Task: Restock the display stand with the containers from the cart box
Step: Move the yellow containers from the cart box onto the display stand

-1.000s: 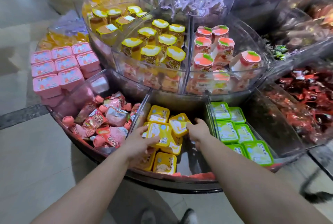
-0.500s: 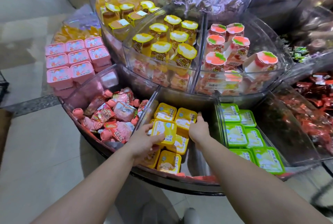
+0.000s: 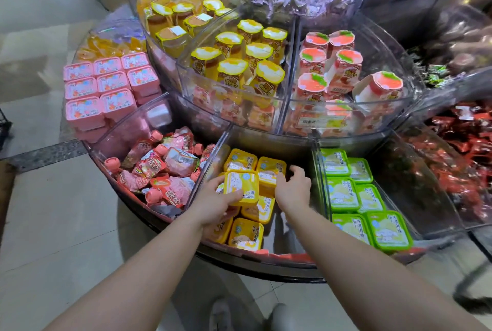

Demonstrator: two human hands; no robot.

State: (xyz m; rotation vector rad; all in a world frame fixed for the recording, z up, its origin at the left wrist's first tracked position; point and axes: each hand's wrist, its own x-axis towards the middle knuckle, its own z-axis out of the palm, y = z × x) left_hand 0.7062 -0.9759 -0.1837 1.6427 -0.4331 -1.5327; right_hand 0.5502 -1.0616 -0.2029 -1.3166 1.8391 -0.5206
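Note:
Several yellow square containers lie in the middle front compartment of the round tiered display stand [image 3: 266,266]. My left hand [image 3: 213,205] grips one yellow container [image 3: 241,184] from its near left side, thumb on the lid, holding it above the others. My right hand [image 3: 292,192] sits at the right corner of a second yellow container [image 3: 270,169] in the back row, thumb and curled fingers on either side of that corner. The cart box is out of view.
Green containers [image 3: 343,195] fill the compartment to the right, pink pouches [image 3: 165,171] the one to the left, pink tubs [image 3: 106,91] further left. Clear dividers [image 3: 210,168] separate them. The upper tier holds yellow cups [image 3: 239,64] and pink cups [image 3: 330,64]. Tiled floor lies below.
My view has shifted slightly left. My left hand keeps its yellow container lifted over the stack. My right hand has drawn back a little at the back-row container's right corner.

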